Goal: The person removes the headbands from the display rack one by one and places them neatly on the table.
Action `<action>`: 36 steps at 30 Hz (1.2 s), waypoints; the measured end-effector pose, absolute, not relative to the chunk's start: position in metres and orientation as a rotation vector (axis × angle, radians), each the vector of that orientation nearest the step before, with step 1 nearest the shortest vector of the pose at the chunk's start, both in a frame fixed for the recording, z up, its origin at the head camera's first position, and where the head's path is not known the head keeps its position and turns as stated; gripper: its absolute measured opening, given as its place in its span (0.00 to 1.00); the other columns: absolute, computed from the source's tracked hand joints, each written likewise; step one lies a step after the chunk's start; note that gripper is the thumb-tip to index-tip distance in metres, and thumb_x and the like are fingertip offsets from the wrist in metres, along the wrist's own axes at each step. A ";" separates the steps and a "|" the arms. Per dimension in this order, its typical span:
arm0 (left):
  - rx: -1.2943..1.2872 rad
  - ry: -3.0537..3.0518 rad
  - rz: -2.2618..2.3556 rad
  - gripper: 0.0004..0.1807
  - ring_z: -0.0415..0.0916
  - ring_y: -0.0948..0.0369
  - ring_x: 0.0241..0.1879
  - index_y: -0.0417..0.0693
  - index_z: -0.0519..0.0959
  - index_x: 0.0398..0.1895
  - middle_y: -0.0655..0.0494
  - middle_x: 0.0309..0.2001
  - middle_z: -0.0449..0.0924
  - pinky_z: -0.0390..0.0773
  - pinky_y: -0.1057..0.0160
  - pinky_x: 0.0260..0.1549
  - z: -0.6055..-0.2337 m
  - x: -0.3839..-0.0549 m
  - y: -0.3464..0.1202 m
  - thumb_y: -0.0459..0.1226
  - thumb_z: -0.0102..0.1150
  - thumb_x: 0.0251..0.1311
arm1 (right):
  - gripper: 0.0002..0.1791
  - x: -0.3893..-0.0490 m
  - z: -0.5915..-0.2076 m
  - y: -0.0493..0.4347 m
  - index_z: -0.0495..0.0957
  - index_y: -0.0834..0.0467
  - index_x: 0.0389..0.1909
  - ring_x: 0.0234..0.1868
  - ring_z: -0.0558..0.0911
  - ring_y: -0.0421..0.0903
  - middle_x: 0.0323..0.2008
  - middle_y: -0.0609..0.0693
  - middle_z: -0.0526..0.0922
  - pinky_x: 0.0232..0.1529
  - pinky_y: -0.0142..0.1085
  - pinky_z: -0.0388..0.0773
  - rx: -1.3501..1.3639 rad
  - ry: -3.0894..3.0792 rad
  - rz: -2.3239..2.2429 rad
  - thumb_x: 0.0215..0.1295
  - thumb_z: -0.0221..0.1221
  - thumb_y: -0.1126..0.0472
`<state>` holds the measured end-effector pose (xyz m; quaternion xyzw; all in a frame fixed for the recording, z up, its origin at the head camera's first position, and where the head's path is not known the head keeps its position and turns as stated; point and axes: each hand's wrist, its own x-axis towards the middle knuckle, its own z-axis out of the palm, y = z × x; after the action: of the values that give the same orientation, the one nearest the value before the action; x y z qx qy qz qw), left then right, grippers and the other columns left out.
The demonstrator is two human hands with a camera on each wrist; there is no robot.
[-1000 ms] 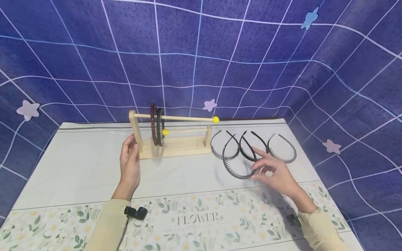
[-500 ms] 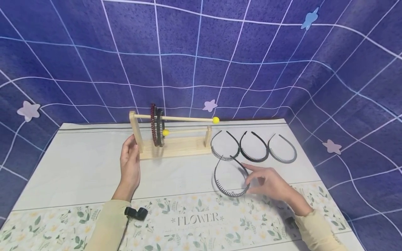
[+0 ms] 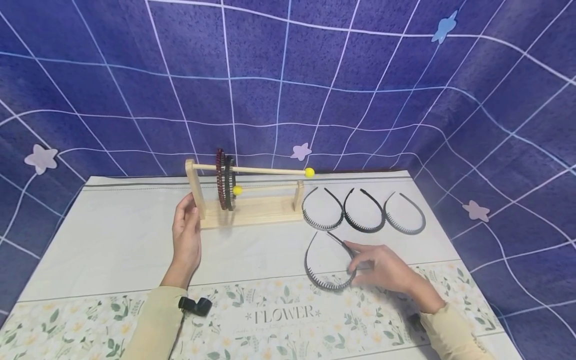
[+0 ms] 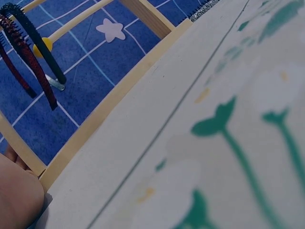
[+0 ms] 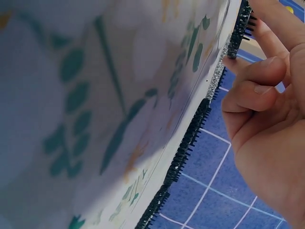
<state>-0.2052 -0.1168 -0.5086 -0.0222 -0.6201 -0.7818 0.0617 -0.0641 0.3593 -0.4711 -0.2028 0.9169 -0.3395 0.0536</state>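
Note:
A wooden stand (image 3: 256, 212) has two rods tipped with yellow balls. Its left post is held by my left hand (image 3: 186, 240), thumb in front and fingers partly hidden behind. Dark red (image 3: 220, 182) and black toothed headbands (image 3: 228, 187) hang on the upper rod near that post. Lower right, my right hand (image 3: 384, 270) pinches the right side of a dark toothed headband (image 3: 330, 287), its open ends pointing to the back. In the right wrist view this headband (image 5: 238, 38) shows partly beside the fingertips, other fingers curled.
Behind the right hand lie three headbands in a row: a grey-edged one (image 3: 324, 227), a black one (image 3: 365, 230) and a grey one (image 3: 418, 227). A floral cloth (image 3: 252, 260) covers the table. Blue gridded fabric (image 3: 270, 100) rises at the back and sides.
My right hand has drawn the headband toward the front and slightly left, away from the row. My left hand and the stand have stayed in place.

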 end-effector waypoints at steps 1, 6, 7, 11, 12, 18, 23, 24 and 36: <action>-0.068 -1.876 -2.364 0.26 0.45 0.63 0.89 0.59 0.61 0.86 0.62 0.88 0.54 0.46 0.62 0.89 -0.509 -0.205 -0.117 0.43 0.40 0.90 | 0.13 -0.064 -0.471 0.359 0.92 0.37 0.36 0.71 0.82 0.66 0.74 0.61 0.80 0.74 0.65 0.76 -0.627 2.797 -1.009 0.54 0.85 0.52; -0.069 -1.882 -2.364 0.26 0.45 0.64 0.89 0.59 0.61 0.86 0.63 0.88 0.53 0.46 0.62 0.89 -0.509 -0.205 -0.117 0.43 0.40 0.90 | 0.15 -0.062 -0.471 0.356 0.91 0.37 0.37 0.68 0.84 0.65 0.73 0.62 0.80 0.72 0.62 0.80 -0.643 2.853 -0.885 0.52 0.85 0.55; -0.070 -1.882 -2.366 0.26 0.45 0.64 0.89 0.59 0.60 0.86 0.63 0.88 0.53 0.46 0.62 0.89 -0.509 -0.205 -0.117 0.43 0.40 0.90 | 0.15 -0.062 -0.470 0.355 0.91 0.37 0.37 0.69 0.84 0.65 0.74 0.62 0.80 0.72 0.62 0.80 -0.640 2.861 -0.868 0.52 0.85 0.55; -0.068 -1.885 -2.367 0.26 0.45 0.64 0.89 0.59 0.60 0.86 0.63 0.88 0.53 0.46 0.62 0.89 -0.508 -0.205 -0.117 0.44 0.40 0.90 | 0.17 -0.060 -0.470 0.353 0.91 0.37 0.37 0.70 0.83 0.65 0.74 0.61 0.79 0.73 0.62 0.79 -0.646 2.889 -0.839 0.50 0.86 0.56; -0.068 -1.886 -2.367 0.26 0.45 0.64 0.89 0.59 0.60 0.86 0.63 0.88 0.53 0.46 0.62 0.89 -0.508 -0.205 -0.117 0.44 0.40 0.90 | 0.17 -0.060 -0.471 0.353 0.91 0.37 0.37 0.70 0.83 0.65 0.74 0.61 0.79 0.73 0.62 0.80 -0.653 2.894 -0.838 0.49 0.86 0.56; -0.069 -1.886 -2.366 0.26 0.45 0.64 0.89 0.59 0.60 0.86 0.62 0.88 0.53 0.45 0.61 0.90 -0.508 -0.204 -0.117 0.43 0.39 0.91 | 0.22 -0.058 -0.471 0.354 0.92 0.40 0.45 0.69 0.83 0.66 0.76 0.61 0.78 0.71 0.64 0.81 -0.689 2.906 -0.805 0.47 0.88 0.55; -0.074 -1.880 -2.365 0.26 0.46 0.63 0.88 0.59 0.61 0.86 0.62 0.88 0.54 0.46 0.61 0.90 -0.509 -0.204 -0.117 0.43 0.39 0.91 | 0.28 -0.057 -0.469 0.354 0.91 0.40 0.52 0.71 0.82 0.65 0.77 0.57 0.77 0.72 0.65 0.80 -0.634 2.913 -0.771 0.48 0.88 0.47; -0.075 -1.876 -2.367 0.26 0.46 0.63 0.88 0.58 0.61 0.86 0.61 0.87 0.54 0.46 0.61 0.89 -0.509 -0.204 -0.117 0.42 0.39 0.91 | 0.28 -0.057 -0.469 0.354 0.91 0.40 0.52 0.71 0.81 0.65 0.77 0.56 0.77 0.72 0.66 0.80 -0.616 2.913 -0.775 0.47 0.87 0.45; -0.083 -1.850 -2.373 0.26 0.48 0.63 0.88 0.56 0.62 0.86 0.60 0.86 0.56 0.47 0.61 0.89 -0.510 -0.205 -0.118 0.41 0.39 0.91 | 0.23 -0.063 -0.461 0.347 0.90 0.49 0.52 0.68 0.84 0.65 0.70 0.56 0.84 0.69 0.68 0.80 -0.693 2.989 -1.048 0.55 0.85 0.57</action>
<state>-0.2052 -0.1180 -0.5102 -0.0276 -0.6132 -0.7867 0.0658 -0.0630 0.3467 -0.4608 -0.2136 0.9207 -0.3227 -0.0504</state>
